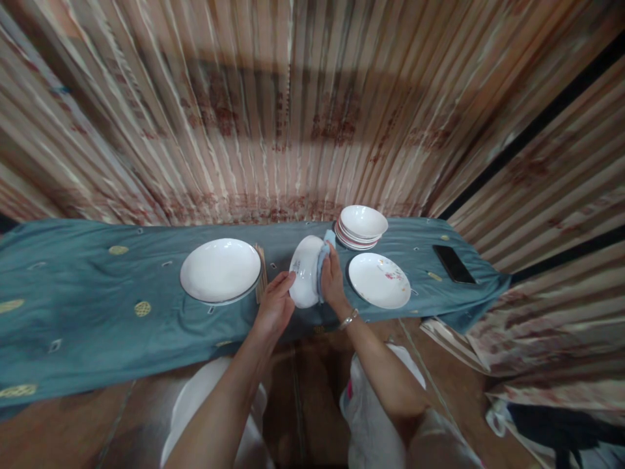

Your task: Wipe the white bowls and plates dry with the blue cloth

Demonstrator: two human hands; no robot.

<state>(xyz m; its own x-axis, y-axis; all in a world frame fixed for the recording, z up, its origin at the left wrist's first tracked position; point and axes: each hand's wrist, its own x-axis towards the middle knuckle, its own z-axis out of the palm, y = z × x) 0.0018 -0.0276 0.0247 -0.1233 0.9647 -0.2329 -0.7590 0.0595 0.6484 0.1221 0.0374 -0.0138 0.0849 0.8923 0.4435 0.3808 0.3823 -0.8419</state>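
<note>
A white bowl [305, 260] is held tilted on its side above the table, its underside with small dark marks turned toward me. My left hand [277, 303] grips the bowl's near left edge, thumb on the outside. On the other side, my right hand [333, 279] presses a light blue cloth [325, 253] against the bowl; its fingers are closed around the cloth, and a bracelet is on that wrist. Just left of the bowl lie several chopsticks [262, 277], partly hidden by my left hand. The bowl's inside is mostly out of sight.
A large white dish [221, 270] stands at left on the teal tablecloth [107, 306]. To the right are a stack of bowls [362, 225], a floral plate [379, 281] and a black phone [454, 264]. A pleated curtain [273, 117] hangs behind the table.
</note>
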